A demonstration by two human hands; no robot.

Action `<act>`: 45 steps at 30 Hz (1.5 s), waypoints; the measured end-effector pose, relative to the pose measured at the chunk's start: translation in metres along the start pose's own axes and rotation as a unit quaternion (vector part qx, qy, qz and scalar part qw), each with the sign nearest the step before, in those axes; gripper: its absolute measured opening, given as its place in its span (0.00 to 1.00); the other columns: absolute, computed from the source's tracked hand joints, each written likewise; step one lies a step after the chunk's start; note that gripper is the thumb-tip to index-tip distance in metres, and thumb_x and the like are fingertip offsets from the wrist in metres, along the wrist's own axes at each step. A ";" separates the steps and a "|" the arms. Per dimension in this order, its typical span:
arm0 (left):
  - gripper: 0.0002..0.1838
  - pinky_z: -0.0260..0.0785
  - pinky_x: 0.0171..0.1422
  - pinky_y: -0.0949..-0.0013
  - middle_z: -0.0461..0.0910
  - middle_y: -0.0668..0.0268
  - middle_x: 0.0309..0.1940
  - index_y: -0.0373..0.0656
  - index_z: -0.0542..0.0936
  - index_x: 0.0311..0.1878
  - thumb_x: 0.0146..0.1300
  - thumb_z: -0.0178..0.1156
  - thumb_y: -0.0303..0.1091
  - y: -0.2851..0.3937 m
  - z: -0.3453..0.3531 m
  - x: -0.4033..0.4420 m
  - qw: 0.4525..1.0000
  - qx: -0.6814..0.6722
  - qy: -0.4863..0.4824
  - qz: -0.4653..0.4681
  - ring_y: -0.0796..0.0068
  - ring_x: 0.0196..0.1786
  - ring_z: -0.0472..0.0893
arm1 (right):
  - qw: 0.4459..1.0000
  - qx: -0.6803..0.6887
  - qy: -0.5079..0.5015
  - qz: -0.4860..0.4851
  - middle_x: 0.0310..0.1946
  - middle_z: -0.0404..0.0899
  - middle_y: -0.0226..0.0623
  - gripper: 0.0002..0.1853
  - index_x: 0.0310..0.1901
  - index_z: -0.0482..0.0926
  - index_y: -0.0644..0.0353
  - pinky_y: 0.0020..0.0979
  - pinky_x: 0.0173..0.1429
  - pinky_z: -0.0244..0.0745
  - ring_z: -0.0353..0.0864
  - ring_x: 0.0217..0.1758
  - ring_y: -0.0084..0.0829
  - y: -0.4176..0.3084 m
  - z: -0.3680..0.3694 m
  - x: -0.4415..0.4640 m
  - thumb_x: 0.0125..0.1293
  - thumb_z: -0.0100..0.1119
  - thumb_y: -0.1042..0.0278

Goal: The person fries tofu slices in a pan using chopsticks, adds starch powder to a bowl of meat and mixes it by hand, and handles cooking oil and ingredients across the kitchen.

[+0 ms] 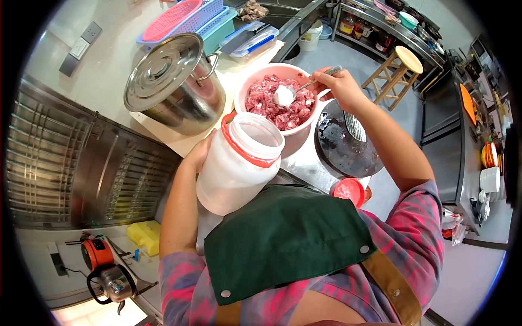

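Left of the right hand (341,88): heaped spoon (303,87), bowl above the meat (259,103)

Right fingers: pinched nearly closed on the spoon handle, nothing else in them. Long axis slants from the handle end, just beyond the fingertips, down-left to the bowl. Bowl carries a mound of white powder (283,96); grain too small to tell.

Left hand (200,155): has hold of the white jar (234,182) by its left flank. Fingers mostly hidden behind it, can't tell their spread. Jar leans, long axis running from the apron up-right, open mouth near the spoon bowl. Right hand is the nearer one to the meat, which lies left of and below its fingertips.

Containers:
- pink basin (241,98), left of the right fingers: raw red meat in pieces, well filled.
- jar, right of the left fingers: mouth uncovered, red band at the neck, pale inside, fill level can't tell.
- steel stockpot (204,106), just beyond the left fingers: lid on, contents hidden.
- blue-clipped box (254,45), beyond and left of the right fingers: contents unclear.

Bodyward of the right fingers: black round board (340,149), blade on top.
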State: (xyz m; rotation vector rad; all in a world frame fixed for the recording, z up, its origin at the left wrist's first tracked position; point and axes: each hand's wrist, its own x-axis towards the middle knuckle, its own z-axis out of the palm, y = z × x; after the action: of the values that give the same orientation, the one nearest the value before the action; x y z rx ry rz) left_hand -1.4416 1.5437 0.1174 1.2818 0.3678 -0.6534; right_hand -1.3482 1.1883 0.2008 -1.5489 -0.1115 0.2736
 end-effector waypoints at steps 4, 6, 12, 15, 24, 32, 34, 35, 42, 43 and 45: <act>0.31 0.67 0.58 0.64 0.73 0.59 0.54 0.38 0.66 0.61 0.68 0.37 0.55 -0.010 -0.011 0.001 1.000 -0.016 0.015 0.013 0.67 0.54 0.73 | 0.946 -0.297 0.079 -0.099 0.19 0.77 0.41 0.10 0.35 0.79 0.65 0.31 0.28 0.70 0.77 0.23 0.27 0.054 -0.004 0.034 0.62 0.53 0.66; 0.31 0.67 0.57 0.64 0.73 0.59 0.53 0.38 0.67 0.60 0.68 0.37 0.55 -0.012 -0.013 -0.001 0.999 -0.012 0.043 -0.004 0.68 0.54 0.74 | 0.921 -0.349 0.085 -0.152 0.21 0.77 0.46 0.10 0.36 0.80 0.63 0.33 0.31 0.71 0.77 0.22 0.36 0.081 0.009 0.051 0.61 0.54 0.65; 0.30 0.67 0.56 0.66 0.75 0.59 0.50 0.37 0.71 0.57 0.67 0.38 0.55 -0.024 -0.027 -0.006 0.995 0.031 0.094 -0.015 0.67 0.51 0.75 | 0.905 -0.324 0.154 -0.229 0.25 0.77 0.50 0.11 0.37 0.80 0.61 0.39 0.36 0.71 0.76 0.28 0.49 0.090 0.026 0.080 0.62 0.52 0.62; 0.29 0.67 0.56 0.67 0.76 0.60 0.50 0.36 0.71 0.56 0.69 0.38 0.52 -0.028 -0.029 -0.013 0.996 0.016 0.079 0.024 0.70 0.50 0.75 | 0.792 -0.511 0.042 -0.332 0.36 0.77 0.43 0.14 0.47 0.76 0.54 0.38 0.42 0.73 0.76 0.41 0.43 0.098 0.012 0.071 0.59 0.51 0.65; 0.22 0.69 0.52 0.72 0.78 0.61 0.44 0.33 0.74 0.51 0.67 0.46 0.43 -0.017 -0.004 -0.045 0.990 0.050 0.059 0.122 0.75 0.44 0.76 | 0.971 -0.118 0.167 -0.121 0.33 0.80 0.42 0.13 0.44 0.78 0.61 0.29 0.31 0.76 0.78 0.29 0.28 0.080 -0.009 0.049 0.66 0.49 0.63; 0.22 0.67 0.53 0.72 0.77 0.62 0.45 0.32 0.74 0.51 0.64 0.46 0.42 0.006 0.014 -0.051 0.960 0.234 0.042 0.146 0.76 0.46 0.76 | 0.978 0.125 -0.102 -0.134 0.32 0.78 0.43 0.20 0.43 0.74 0.69 0.23 0.25 0.73 0.76 0.32 0.24 -0.028 -0.004 -0.090 0.68 0.37 0.59; 0.22 0.65 0.55 0.71 0.77 0.61 0.46 0.33 0.74 0.51 0.64 0.45 0.42 -0.002 0.003 -0.030 0.967 0.215 0.021 0.133 0.75 0.47 0.75 | 0.967 -0.023 -0.204 -0.148 0.34 0.79 0.39 0.15 0.39 0.76 0.66 0.22 0.29 0.76 0.79 0.32 0.26 -0.034 0.012 -0.108 0.68 0.42 0.63; 0.22 0.64 0.56 0.71 0.77 0.61 0.46 0.33 0.75 0.51 0.63 0.45 0.42 -0.002 0.006 -0.022 0.967 0.218 0.009 0.133 0.75 0.48 0.75 | 0.960 -0.033 -0.243 -0.135 0.32 0.79 0.42 0.15 0.38 0.77 0.69 0.22 0.29 0.76 0.79 0.30 0.26 -0.028 0.026 -0.112 0.68 0.44 0.66; 0.23 0.63 0.54 0.71 0.78 0.64 0.41 0.34 0.75 0.44 0.65 0.41 0.45 0.031 0.060 0.014 0.890 0.415 -0.103 0.161 0.77 0.44 0.74 | 0.690 -0.529 -0.472 -0.144 0.37 0.79 0.47 0.14 0.42 0.79 0.59 0.40 0.48 0.71 0.78 0.41 0.44 0.046 0.123 -0.071 0.63 0.47 0.61; 0.21 0.64 0.53 0.71 0.78 0.64 0.42 0.36 0.76 0.45 0.65 0.43 0.45 0.029 0.072 0.016 0.921 0.362 -0.080 0.120 0.76 0.44 0.74 | 0.670 -0.549 -0.483 -0.126 0.37 0.79 0.46 0.14 0.43 0.79 0.59 0.40 0.48 0.71 0.78 0.40 0.43 0.055 0.131 -0.068 0.63 0.47 0.61; 0.22 0.66 0.54 0.72 0.78 0.63 0.45 0.38 0.76 0.49 0.63 0.46 0.45 0.034 0.094 0.015 0.959 0.278 -0.056 0.004 0.76 0.46 0.75 | 0.655 -0.565 -0.491 -0.102 0.37 0.79 0.45 0.14 0.43 0.79 0.59 0.39 0.47 0.72 0.78 0.40 0.42 0.071 0.140 -0.064 0.63 0.47 0.62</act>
State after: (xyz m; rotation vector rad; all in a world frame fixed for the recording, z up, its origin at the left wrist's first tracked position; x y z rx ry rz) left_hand -1.4183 1.4550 0.1589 1.7690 0.0804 -0.8532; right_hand -1.4515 1.3080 0.1401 -2.3951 -1.5767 0.9765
